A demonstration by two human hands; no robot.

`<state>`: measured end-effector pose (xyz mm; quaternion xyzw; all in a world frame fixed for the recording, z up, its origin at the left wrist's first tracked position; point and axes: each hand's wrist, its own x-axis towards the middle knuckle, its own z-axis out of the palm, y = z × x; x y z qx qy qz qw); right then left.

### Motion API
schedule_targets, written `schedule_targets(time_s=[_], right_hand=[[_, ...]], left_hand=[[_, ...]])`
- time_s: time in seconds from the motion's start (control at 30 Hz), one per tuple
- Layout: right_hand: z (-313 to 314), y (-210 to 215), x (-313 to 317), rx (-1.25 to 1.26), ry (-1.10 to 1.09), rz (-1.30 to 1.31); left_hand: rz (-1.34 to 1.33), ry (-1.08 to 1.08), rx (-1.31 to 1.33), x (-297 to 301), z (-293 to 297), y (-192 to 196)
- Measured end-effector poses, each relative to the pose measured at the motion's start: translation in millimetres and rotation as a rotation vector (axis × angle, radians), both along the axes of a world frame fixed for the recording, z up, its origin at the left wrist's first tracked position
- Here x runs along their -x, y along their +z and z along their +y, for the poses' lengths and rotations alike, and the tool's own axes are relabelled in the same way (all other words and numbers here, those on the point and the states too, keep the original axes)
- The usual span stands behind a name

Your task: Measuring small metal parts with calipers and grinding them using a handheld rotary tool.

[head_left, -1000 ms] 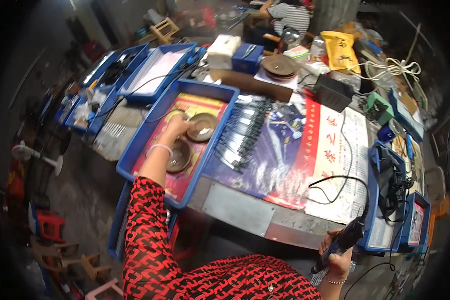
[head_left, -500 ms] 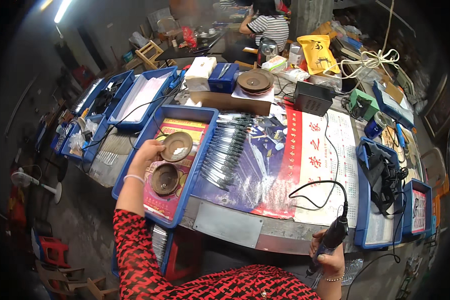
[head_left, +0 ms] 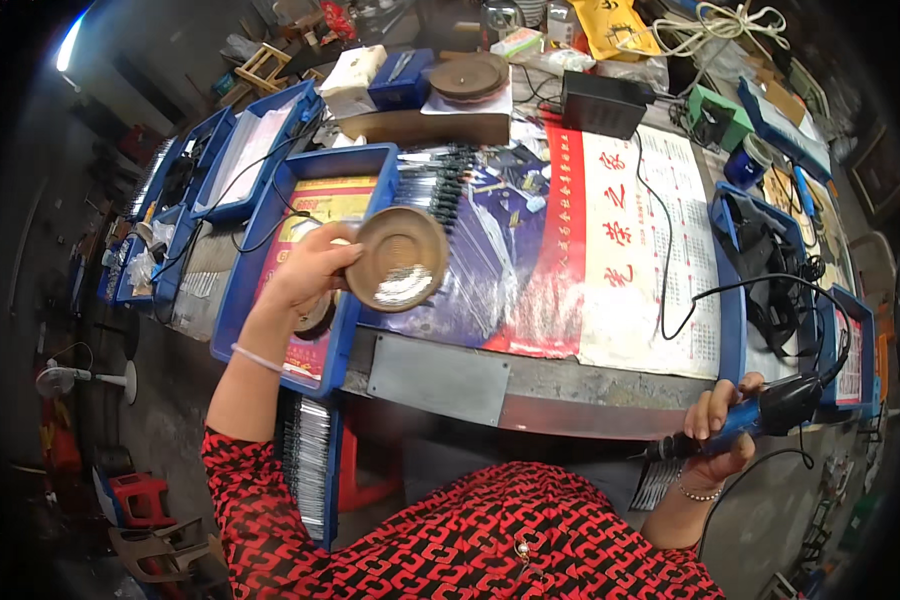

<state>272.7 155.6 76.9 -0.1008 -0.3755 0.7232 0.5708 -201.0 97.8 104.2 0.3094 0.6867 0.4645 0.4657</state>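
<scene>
My left hand [head_left: 313,268] pinches the rim of a round brown dish [head_left: 395,235], held up over the tray's right edge and tilted so its inside shows. Small shiny pieces, too small to name, lie low in the dish. Beneath my left wrist, a second brown dish [head_left: 320,318] sits in the blue tray [head_left: 346,340], mostly hidden. My right hand [head_left: 715,430] is wrapped round a corded blue-and-black electric screwdriver [head_left: 785,402]. It is held past the table's front edge, its thin tip pointing left.
Slim shiny rods with dark ends [head_left: 435,185] lie beside the tray. A printed calendar sheet [head_left: 660,250] covers the table's right part. The black box [head_left: 602,103] stands behind it. A blue bin of black straps [head_left: 760,250] stands right; the tool's cord [head_left: 670,325] loops across.
My left hand has lifted the dish toward me and right, tilting it. The screwdriver has swung from upright to nearly level and moved right. The whole view has shifted downward.
</scene>
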Motion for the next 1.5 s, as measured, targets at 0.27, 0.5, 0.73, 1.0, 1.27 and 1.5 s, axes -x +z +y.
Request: schedule_targets(time_s=[0.27, 0.5, 0.73, 1.0, 1.27, 1.5], right_hand=[[-21, -14, -25, 0.024, 0.079, -0.040], [-24, -22, -41, 0.039, 0.074, -0.034], [-20, -25, -38, 0.053, 0.075, -0.037], [-17, -26, -30, 0.047, 0.107, -0.042], [-16, -23, -26, 0.025, 0.138, -0.030], [-19, -23, -23, 0.001, 0.165, -0.024]], left_hand=[[0.059, -0.212, -0.042, -80, 79, -73], [0.564, -0.222, -0.172, -108, 119, -108], [0.722, -0.208, -0.339, -122, 119, -105], [0.833, -0.254, -0.509, -133, 109, -86], [1.002, -0.282, -0.658, -143, 104, -79], [1.315, -0.337, -0.871, -148, 85, -65]])
